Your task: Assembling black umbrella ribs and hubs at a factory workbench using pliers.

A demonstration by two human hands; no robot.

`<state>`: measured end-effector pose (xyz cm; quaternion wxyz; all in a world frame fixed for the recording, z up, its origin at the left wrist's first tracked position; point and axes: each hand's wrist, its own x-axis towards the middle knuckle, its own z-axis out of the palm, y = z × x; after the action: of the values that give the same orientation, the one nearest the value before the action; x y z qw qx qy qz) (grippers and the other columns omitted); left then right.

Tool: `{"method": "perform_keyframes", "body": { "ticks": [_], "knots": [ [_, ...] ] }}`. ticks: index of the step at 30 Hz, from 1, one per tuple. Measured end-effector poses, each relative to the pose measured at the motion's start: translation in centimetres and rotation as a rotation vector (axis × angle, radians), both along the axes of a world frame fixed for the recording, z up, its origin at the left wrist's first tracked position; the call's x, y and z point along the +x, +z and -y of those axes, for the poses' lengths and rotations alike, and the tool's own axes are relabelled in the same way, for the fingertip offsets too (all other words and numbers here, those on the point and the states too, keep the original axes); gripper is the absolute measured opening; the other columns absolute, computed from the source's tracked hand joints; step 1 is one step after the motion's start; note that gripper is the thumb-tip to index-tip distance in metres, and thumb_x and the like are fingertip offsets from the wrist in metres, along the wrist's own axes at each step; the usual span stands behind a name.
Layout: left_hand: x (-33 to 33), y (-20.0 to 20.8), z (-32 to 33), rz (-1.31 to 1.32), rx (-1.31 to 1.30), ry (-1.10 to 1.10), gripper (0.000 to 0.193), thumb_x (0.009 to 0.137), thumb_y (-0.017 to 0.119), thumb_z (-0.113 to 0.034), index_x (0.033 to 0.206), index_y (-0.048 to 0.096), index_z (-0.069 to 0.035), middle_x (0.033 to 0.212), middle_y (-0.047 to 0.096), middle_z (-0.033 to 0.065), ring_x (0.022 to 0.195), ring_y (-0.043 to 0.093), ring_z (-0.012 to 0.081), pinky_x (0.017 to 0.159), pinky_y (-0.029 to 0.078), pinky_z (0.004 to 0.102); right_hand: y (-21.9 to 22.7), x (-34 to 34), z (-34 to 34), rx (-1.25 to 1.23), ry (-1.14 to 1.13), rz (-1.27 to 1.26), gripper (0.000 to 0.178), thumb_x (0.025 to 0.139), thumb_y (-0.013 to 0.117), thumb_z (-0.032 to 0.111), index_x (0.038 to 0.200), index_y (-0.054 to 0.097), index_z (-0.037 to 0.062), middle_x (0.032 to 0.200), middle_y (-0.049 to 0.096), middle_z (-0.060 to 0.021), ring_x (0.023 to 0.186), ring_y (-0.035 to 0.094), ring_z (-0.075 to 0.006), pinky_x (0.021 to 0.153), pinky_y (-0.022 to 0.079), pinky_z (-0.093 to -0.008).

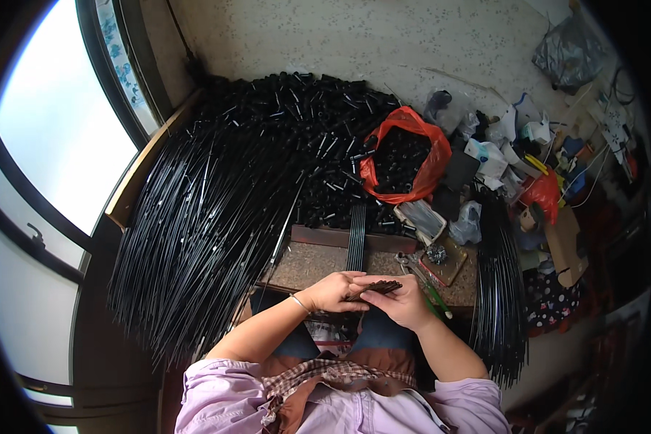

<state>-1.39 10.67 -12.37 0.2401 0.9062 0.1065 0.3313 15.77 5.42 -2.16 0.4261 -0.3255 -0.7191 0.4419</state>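
Observation:
A flat row of thin black rods (pixel 356 239) runs from the heap of black parts over the table's front edge to my hands. My left hand (pixel 329 292) is closed over the rods near the edge, a bangle on its wrist. Against its fingertips, my right hand (pixel 401 301) pinches a dark brown, ridged bunch (pixel 380 288) between thumb and fingers. It looks like a row of rod ends side by side; whether it joins the rods beyond is hidden by my fingers.
Long black rods (pixel 188 239) spread over the left side; another bundle (pixel 498 296) hangs at the right. Short black tubular parts (pixel 296 108) heap at the back around an open red bag (pixel 441 155). Pliers with green handles (pixel 432 293) lie beside a small tray (pixel 452 271).

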Motion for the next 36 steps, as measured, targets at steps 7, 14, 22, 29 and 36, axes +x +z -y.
{"method": "perform_keyframes", "body": {
  "ticks": [7, 14, 22, 29, 36],
  "knots": [
    [-0.4, 5.7, 1.2, 0.15, -0.285, 0.007, 0.033, 0.073, 0.07, -0.024, 0.098, 0.063, -0.005, 0.093, 0.063, 0.0135, 0.088, 0.06, 0.0302, 0.084, 0.045, 0.0388, 4.8, 0.7, -2.7, 0.181, 0.45, 0.236, 0.053, 0.077, 0.066, 0.026, 0.12, 0.05, -0.0005, 0.112, 0.058, -0.0179, 0.112, 0.051, -0.0281, 0.094, 0.04, -0.0345],
    [-0.5, 14.8, 1.7, 0.174, -0.569, -0.215, 0.02, 0.076, 0.068, -0.012, 0.09, 0.066, 0.002, 0.083, 0.067, 0.0127, 0.076, 0.066, 0.0222, 0.069, 0.051, 0.0283, 2.5, 3.0, -10.3, -0.217, -0.079, -0.07, 0.049, 0.081, 0.059, 0.043, 0.098, 0.061, -0.0029, 0.088, 0.065, -0.0113, 0.08, 0.064, -0.0173, 0.069, 0.051, -0.029],
    [-0.7, 13.8, 1.8, 0.191, -0.563, -0.124, 0.021, 0.076, 0.067, -0.008, 0.094, 0.065, 0.002, 0.083, 0.066, 0.0131, 0.078, 0.065, 0.0222, 0.07, 0.051, 0.0295, -6.8, 10.4, -14.9, 0.477, -0.604, 0.897, 0.006, 0.067, 0.068, 0.01, 0.07, 0.064, 0.007, 0.077, 0.054, -0.0049, 0.08, 0.054, -0.024, 0.067, 0.047, -0.0356],
    [0.2, 13.8, 0.8, 0.277, -0.567, -0.092, 0.022, 0.078, 0.065, -0.011, 0.098, 0.065, 0.0, 0.08, 0.066, 0.0108, 0.074, 0.065, 0.0178, 0.067, 0.05, 0.0258, -5.6, 10.7, -13.9, 0.677, -0.63, 0.768, 0.007, 0.07, 0.065, 0.006, 0.076, 0.065, 0.0041, 0.077, 0.056, -0.0073, 0.077, 0.054, -0.0235, 0.067, 0.047, -0.0322],
    [-0.3, 14.3, 0.6, 0.233, -0.504, 0.118, 0.017, 0.078, 0.065, -0.008, 0.093, 0.065, 0.0, 0.08, 0.066, 0.0111, 0.074, 0.064, 0.0191, 0.067, 0.05, 0.027, 5.1, 3.3, -2.7, 0.399, -0.253, 0.133, 0.019, 0.074, 0.059, -0.006, 0.09, 0.065, 0.0026, 0.078, 0.057, -0.0061, 0.065, 0.054, -0.0165, 0.058, 0.043, -0.0259]
  ]
}}
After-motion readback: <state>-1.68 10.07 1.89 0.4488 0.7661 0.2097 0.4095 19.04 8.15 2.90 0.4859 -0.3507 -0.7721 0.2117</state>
